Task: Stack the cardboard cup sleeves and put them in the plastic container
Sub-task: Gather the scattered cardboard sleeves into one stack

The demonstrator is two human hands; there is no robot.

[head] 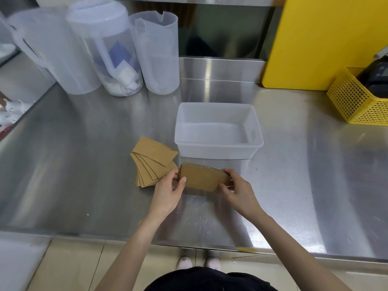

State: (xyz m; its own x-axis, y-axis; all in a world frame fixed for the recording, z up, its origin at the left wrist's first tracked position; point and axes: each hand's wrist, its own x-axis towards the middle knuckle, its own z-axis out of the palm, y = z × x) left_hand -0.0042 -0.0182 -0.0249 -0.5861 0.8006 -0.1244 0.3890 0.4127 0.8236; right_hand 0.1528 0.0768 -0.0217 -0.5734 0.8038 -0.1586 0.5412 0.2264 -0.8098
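A neat stack of brown cardboard cup sleeves (202, 177) stands on edge on the steel counter, just in front of the clear plastic container (218, 148). My left hand (168, 193) grips the stack's left end and my right hand (239, 191) grips its right end. Several more sleeves (152, 159) lie fanned out flat on the counter to the left, touching the container's front left corner. The container is open on top and I see nothing inside it.
Three tall translucent pitchers (98, 49) stand at the back left. A yellow board (323, 40) leans at the back right, beside a yellow perforated basket (354, 101) holding a black device. The steel counter's front edge (189, 245) is close to me.
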